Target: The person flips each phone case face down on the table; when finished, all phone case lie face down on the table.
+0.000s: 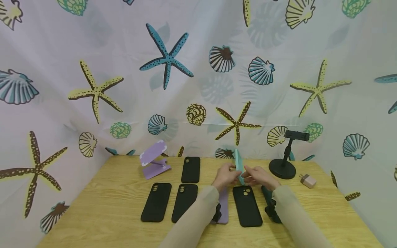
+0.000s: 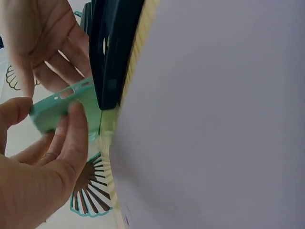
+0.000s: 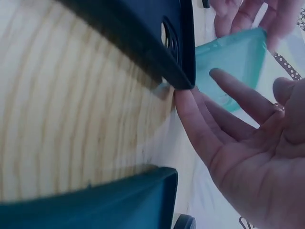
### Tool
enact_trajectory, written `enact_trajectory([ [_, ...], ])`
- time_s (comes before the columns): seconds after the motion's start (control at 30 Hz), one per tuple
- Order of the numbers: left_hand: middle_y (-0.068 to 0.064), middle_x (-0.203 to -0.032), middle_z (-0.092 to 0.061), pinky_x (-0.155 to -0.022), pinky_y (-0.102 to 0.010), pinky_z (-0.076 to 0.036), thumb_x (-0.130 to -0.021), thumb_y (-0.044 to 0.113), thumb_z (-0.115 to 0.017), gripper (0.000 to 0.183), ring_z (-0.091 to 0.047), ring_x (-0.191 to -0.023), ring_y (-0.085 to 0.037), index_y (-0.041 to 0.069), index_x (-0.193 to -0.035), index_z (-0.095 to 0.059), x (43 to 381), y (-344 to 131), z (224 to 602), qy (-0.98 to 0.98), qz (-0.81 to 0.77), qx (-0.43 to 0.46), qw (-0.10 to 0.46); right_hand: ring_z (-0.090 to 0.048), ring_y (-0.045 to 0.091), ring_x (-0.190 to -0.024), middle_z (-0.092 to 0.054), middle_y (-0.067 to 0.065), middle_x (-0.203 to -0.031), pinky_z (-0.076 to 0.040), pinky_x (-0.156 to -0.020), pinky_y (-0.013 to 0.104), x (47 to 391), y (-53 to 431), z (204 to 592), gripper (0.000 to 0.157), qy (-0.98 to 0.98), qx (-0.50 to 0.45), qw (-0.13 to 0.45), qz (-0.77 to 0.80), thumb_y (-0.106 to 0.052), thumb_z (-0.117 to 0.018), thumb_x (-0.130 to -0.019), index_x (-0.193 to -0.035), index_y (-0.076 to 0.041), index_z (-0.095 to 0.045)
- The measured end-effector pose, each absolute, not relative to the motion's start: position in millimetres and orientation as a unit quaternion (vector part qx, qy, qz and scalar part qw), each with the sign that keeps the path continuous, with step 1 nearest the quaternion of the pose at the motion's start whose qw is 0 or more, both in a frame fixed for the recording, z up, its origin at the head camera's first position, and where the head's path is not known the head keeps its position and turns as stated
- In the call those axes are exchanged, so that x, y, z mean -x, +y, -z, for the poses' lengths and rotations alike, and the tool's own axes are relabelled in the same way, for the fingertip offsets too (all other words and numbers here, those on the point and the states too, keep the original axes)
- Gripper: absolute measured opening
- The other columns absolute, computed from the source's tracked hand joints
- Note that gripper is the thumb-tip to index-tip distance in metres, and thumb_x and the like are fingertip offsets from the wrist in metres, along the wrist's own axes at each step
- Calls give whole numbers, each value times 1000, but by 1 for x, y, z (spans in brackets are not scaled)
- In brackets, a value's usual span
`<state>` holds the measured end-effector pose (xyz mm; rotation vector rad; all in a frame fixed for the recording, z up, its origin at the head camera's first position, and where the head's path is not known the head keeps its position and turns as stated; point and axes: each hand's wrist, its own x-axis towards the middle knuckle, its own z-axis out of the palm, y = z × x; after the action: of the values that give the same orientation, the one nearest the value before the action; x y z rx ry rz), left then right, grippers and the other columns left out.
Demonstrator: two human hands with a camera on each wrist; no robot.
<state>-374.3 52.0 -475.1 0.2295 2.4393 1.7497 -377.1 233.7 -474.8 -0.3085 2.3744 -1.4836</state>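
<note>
My left hand (image 1: 225, 176) pinches a turquoise phone case (image 1: 239, 164) between thumb and fingers, holding it on edge above the far part of the table. On the case's other side is my right hand (image 1: 260, 177), its fingers extended beside the case and its palm toward it in the left wrist view. A black phone case (image 1: 247, 206) with camera holes lies just below both hands. Under my left wrist is a purple case (image 1: 224, 206), partly hidden by the sleeve. A dark teal case (image 3: 119, 200) lies beneath my right wrist.
Several more black phone cases (image 1: 156, 202) lie left of my left arm. A purple folding stand (image 1: 155, 153) is at the back left. At the back right are a black round-based stand (image 1: 283, 168) and a plug charger (image 1: 307, 181). A patterned cloth (image 1: 198, 93) hangs behind the wooden table.
</note>
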Motion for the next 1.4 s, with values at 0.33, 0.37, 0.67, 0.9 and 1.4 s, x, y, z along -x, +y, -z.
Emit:
enact_trajectory([
  [0.33, -15, -119, -67, -70, -34, -56, -94, 35, -66, 41, -68, -90, -21, 13, -128, -65, 371, 53, 475, 851, -504, -134, 61, -66, 37, -109, -67, 28, -115, -56, -89, 45, 382, 232, 477, 59, 809, 89, 167, 557, -42, -39, -106, -124, 9, -62],
  [0.37, -15, -120, -67, -70, -33, -56, -94, 34, -67, 40, -68, -90, -22, 13, -127, -66, 371, 53, 476, 853, -500, -136, 65, -67, 37, -108, -68, 27, -114, -56, -89, 45, 383, 232, 477, 57, 807, 84, 165, 560, -40, -40, -106, -123, 10, -62],
  [0.67, -12, -113, -70, -75, -33, -57, -92, 14, -69, 21, -67, -103, -25, 8, -112, -73, 375, 50, 476, 874, -459, -140, 78, -72, 22, -90, -73, 16, -100, -58, -82, 39, 384, 238, 470, 44, 807, 55, 138, 572, -24, -45, -106, -128, 12, -57],
  [0.9, -12, -102, -71, -69, -27, -53, -85, -1, -68, 22, -64, -90, -19, -1, -105, -74, 376, 49, 473, 891, -427, -132, 84, -70, 15, -81, -68, 23, -107, -59, -77, 34, 385, 239, 469, 41, 817, 11, 110, 566, -15, -49, -103, -136, 10, -51],
  [1.4, -17, -114, -67, -76, -33, -54, -84, -8, -61, 29, -61, -101, -24, -5, -111, -71, 378, 45, 476, 883, -441, -122, 105, -70, 16, -75, -64, 27, -115, -59, -70, 32, 385, 250, 479, 40, 851, -2, 115, 512, -9, -59, -98, -132, 10, -53],
])
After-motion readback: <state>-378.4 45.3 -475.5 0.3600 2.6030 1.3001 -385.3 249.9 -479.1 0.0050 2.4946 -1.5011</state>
